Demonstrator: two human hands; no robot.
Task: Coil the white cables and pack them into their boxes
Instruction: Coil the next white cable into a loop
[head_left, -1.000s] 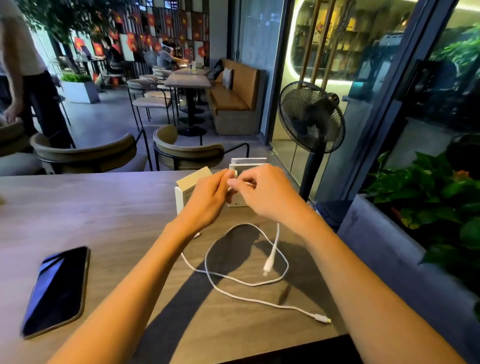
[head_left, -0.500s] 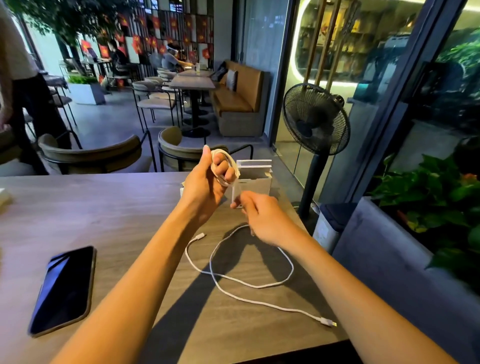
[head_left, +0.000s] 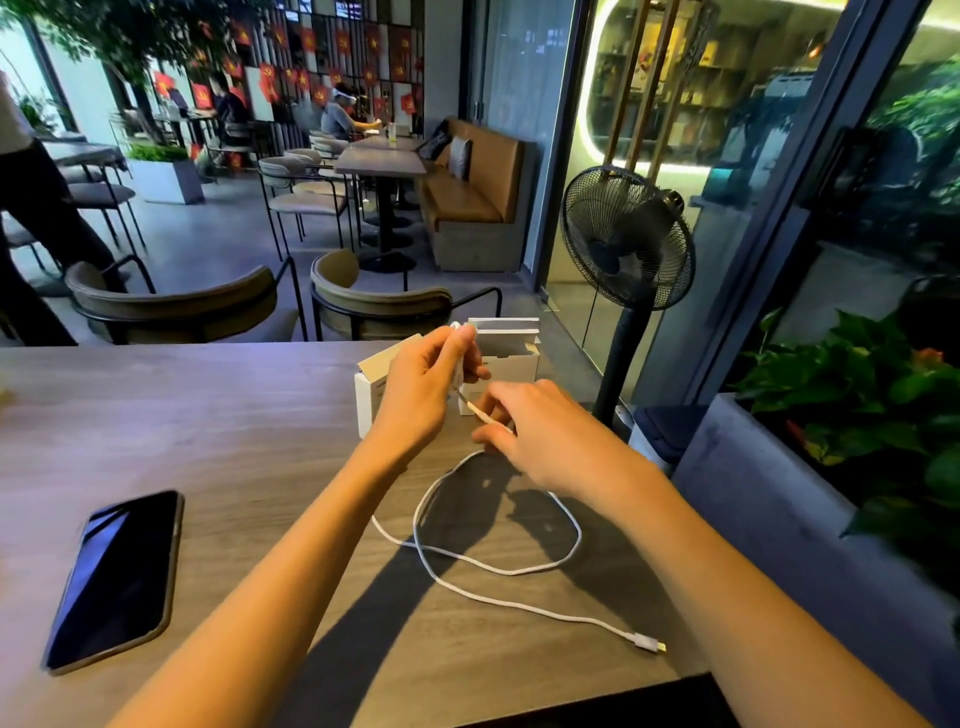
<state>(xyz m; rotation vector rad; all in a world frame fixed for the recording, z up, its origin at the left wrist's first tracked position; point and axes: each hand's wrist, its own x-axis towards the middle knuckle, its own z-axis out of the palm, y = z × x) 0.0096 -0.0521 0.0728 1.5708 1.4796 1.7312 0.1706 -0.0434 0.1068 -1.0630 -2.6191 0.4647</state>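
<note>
Dim, bluish evening light; a bright glow comes through the glass (head_left: 649, 119) far right. Forearms throw soft dark shadows across the table (head_left: 208, 415). Wide-angle bending at the edges; right hand (head_left: 540, 431) slightly blurred.

Cafe interior, grey floor (head_left: 208, 249). Wood-grain table (head_left: 182, 426) near; two olive curved-back chairs (head_left: 176, 306) along its far edge. Farther back more tables, chairs and a tan bench sofa (head_left: 472, 192). Black standing fan (head_left: 628, 239) right of the table, beside a glass wall (head_left: 727, 156) with a lit curved strip. Green planter (head_left: 857, 395) near right. Red flags on the far wall (head_left: 311, 41).
</note>
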